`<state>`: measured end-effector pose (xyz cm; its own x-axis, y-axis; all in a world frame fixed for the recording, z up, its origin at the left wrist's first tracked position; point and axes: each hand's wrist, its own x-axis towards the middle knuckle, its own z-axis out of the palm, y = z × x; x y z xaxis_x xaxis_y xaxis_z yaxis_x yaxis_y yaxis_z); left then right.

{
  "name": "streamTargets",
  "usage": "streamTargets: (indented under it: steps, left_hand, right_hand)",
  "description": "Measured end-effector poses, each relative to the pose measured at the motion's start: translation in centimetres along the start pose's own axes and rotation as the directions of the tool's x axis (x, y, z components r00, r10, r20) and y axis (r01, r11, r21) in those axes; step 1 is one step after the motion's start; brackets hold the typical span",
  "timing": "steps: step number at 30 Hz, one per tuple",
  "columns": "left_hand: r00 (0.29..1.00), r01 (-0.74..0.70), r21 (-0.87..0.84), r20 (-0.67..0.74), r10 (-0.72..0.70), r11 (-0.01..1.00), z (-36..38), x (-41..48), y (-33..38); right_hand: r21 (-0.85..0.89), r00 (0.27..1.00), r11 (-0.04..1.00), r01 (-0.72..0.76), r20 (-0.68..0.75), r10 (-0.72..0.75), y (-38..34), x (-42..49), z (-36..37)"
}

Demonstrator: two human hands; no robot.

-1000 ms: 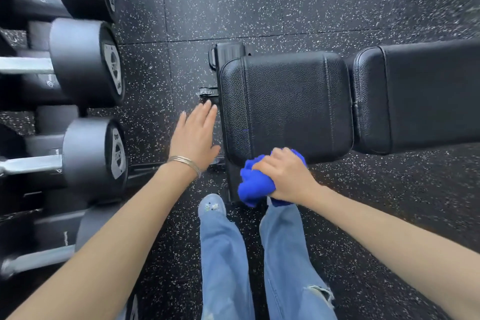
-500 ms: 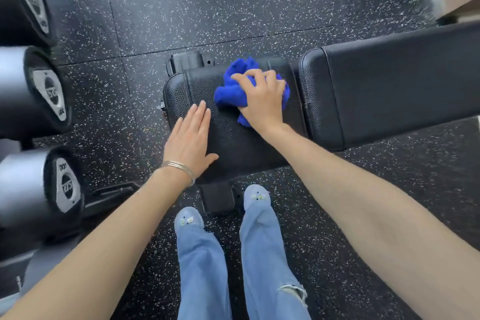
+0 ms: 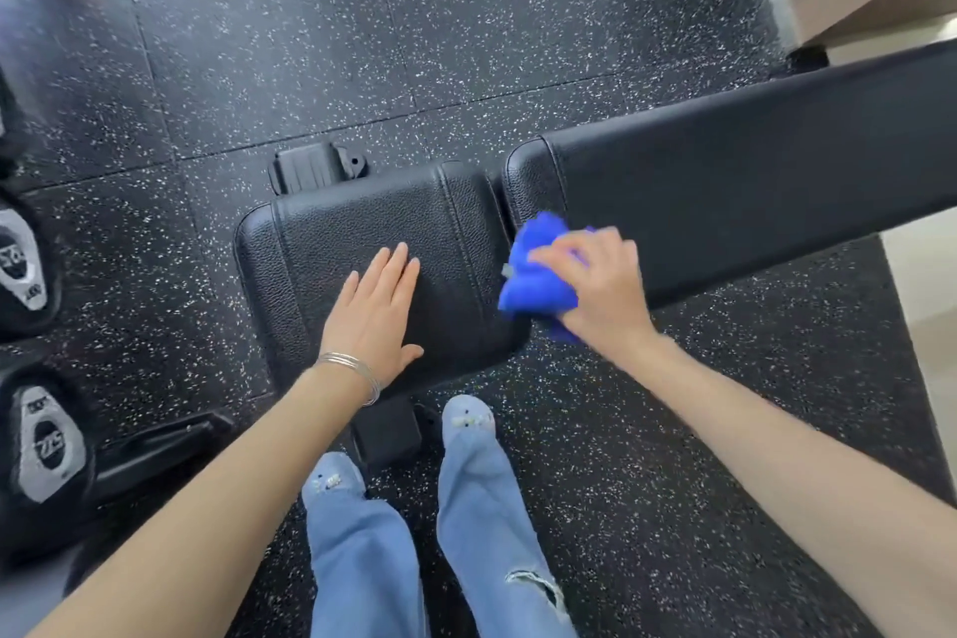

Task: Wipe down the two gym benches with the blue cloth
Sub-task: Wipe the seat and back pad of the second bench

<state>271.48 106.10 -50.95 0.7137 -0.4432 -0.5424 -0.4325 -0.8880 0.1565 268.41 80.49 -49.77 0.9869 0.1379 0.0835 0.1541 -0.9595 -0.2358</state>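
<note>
One black bench (image 3: 362,233) on speckled rubber floor (image 3: 362,42)

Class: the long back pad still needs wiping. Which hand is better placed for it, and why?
Right hand: it grips the blue cloth at the back pad. Left hand lies flat, empty, on the seat pad.

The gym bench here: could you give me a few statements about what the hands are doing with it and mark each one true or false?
1. The right hand holds the blue cloth. True.
2. The left hand lies flat on the seat pad. True.
3. The cloth lies in the middle of the seat pad. False: it is at the gap between the seat pad and the long back pad.
4. The left hand grips a dumbbell. False: it is open and empty; the dumbbells sit off to the left.
5. A bracelet is on the left wrist. True.
</note>
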Motion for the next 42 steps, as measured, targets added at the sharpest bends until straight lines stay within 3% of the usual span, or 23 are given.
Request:
streamTargets:
  steps: [2, 3, 6, 10, 13, 15, 17, 19, 22, 24, 26, 28, 32, 34, 36, 38, 42]
  left_hand:
    - [1.000, -0.014, 0.003, -0.021, 0.014, 1.000, -0.4, 1.3, 1.4]
    - [0.999, -0.024, 0.011, -0.030, 0.024, 1.000, -0.6, 2.0, 2.0]
    - [0.997, -0.058, 0.029, -0.047, 0.059, 0.998, -1.2, 4.0, 3.9]
    - [0.993, -0.108, 0.074, -0.035, 0.111, 0.991, -1.9, 5.4, 5.7]
    - [0.992, -0.124, 0.094, -0.017, 0.126, 0.988, -1.9, 5.7, 7.0]
    - [0.989, -0.148, 0.102, 0.002, 0.149, 0.984, -1.7, 6.0, 8.1]
    - [0.987, -0.158, 0.107, 0.002, 0.158, 0.982, -1.5, 6.3, 8.7]
    - [0.986, -0.163, 0.127, 0.006, 0.164, 0.978, -1.4, 6.8, 9.1]
    - [0.987, -0.160, 0.163, 0.014, 0.160, 0.974, -1.0, 7.4, 9.6]
    - [0.989, -0.144, 0.167, 0.000, 0.147, 0.975, -0.6, 7.9, 9.9]
    - [0.988, -0.151, 0.168, 0.002, 0.153, 0.974, -0.5, 8.2, 10.2]
    - [0.988, -0.152, 0.166, 0.003, 0.154, 0.974, -0.4, 8.1, 10.3]
    - [0.988, -0.152, 0.163, 0.015, 0.151, 0.975, -0.6, 6.1, 10.6]
    - [0.987, -0.160, 0.166, 0.008, 0.161, 0.973, -1.4, 4.3, 10.7]
    - [0.984, -0.177, 0.166, 0.012, 0.178, 0.970, -2.4, 1.8, 10.5]
    - [0.979, -0.202, 0.169, 0.014, 0.203, 0.965, -3.3, -1.1, 10.5]
    - [0.968, -0.246, 0.216, 0.010, 0.250, 0.945, -5.8, -6.7, 9.7]
  right_hand:
    - [-0.076, 0.973, 0.971, -0.228, -0.044, 0.225, 2.7, 4.3, -0.3]
    - [-0.126, 0.950, 0.942, -0.310, 0.002, 0.313, 4.0, 6.0, 0.1]
    - [-0.156, 0.885, 0.893, -0.422, 0.142, 0.443, 6.7, 5.4, 1.8]
    - [-0.050, 0.895, 0.910, -0.412, 0.168, 0.414, 6.7, -5.0, 1.4]
    - [-0.013, 0.937, 0.977, -0.211, 0.281, 0.206, 7.8, -8.4, -0.8]
    - [-0.020, 0.962, 0.991, -0.134, 0.238, 0.135, 9.3, -6.3, -2.1]
    - [0.020, 0.962, 0.964, -0.266, 0.060, 0.265, 10.5, -1.6, -2.6]
    - [0.073, 0.881, 0.881, -0.467, -0.050, 0.471, 11.8, 4.6, -2.3]
    - [0.013, 0.760, 0.763, -0.646, 0.106, 0.642, 13.0, 10.5, -0.2]
    - [-0.078, 0.745, 0.763, -0.642, 0.171, 0.644, 12.2, 10.4, 1.7]
    - [-0.140, 0.787, 0.806, -0.575, 0.174, 0.592, 10.8, 7.7, 2.6]
    - [-0.103, 0.828, 0.845, -0.525, 0.169, 0.535, 9.5, 4.2, 2.8]
    - [0.006, 0.839, 0.860, -0.509, 0.224, 0.495, 4.7, -3.9, 2.4]
    - [0.031, 0.795, 0.858, -0.513, 0.394, 0.461, 2.4, -6.8, 1.5]
    - [0.049, 0.684, 0.823, -0.566, 0.585, 0.436, 1.1, -7.8, -0.1]
    - [0.054, 0.602, 0.777, -0.628, 0.666, 0.440, -0.4, -9.0, -2.0]
    - [0.028, 0.677, 0.796, -0.605, 0.543, 0.496, -4.8, -11.6, -6.7]
